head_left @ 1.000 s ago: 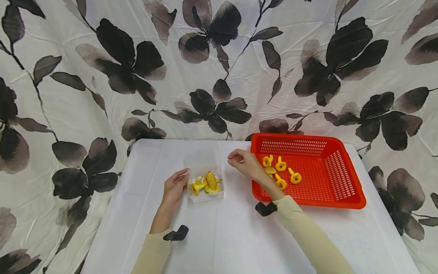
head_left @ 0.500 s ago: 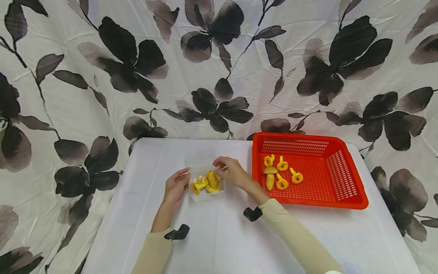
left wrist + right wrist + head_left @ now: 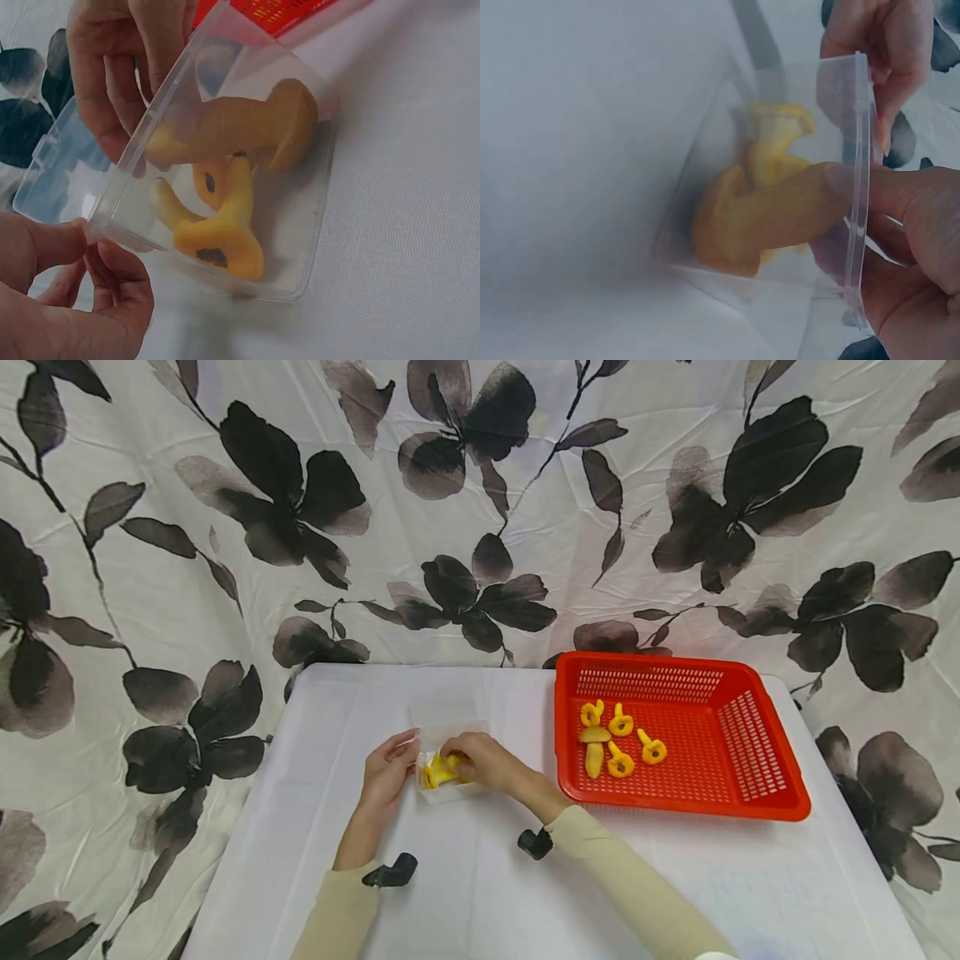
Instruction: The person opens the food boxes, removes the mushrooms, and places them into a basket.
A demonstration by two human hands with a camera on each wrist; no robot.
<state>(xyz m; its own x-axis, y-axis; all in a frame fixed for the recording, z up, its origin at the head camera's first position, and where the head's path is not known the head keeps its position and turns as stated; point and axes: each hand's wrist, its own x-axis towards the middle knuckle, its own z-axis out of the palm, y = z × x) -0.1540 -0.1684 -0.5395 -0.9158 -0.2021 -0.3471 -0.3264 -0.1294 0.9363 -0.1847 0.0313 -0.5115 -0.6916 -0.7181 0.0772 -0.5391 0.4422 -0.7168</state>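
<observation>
A clear plastic box (image 3: 450, 793) stands on the white table, with yellow mushrooms (image 3: 221, 240) and a larger tan mushroom (image 3: 289, 127) inside. My left hand (image 3: 386, 772) pinches the box's rim at its left side, thumb and fingers meeting at the edge. Over the box is my right hand (image 3: 483, 760), its fingers reaching in past the rim. In the right wrist view they pinch the stem end of the tan mushroom (image 3: 780, 214). From the head, that mushroom is mostly covered by the right hand.
A red plastic basket (image 3: 750, 777) stands to the right, holding several yellow mushrooms (image 3: 621, 762) and a tan mushroom (image 3: 594, 752). The box's clear lid (image 3: 64, 169) lies folded back behind it. A floral cloth (image 3: 480, 510) hangs behind the table.
My right hand has moved left from the basket's edge to the box, and its fingers have gone in onto the tan mushroom. The left hand has stayed at the box.
</observation>
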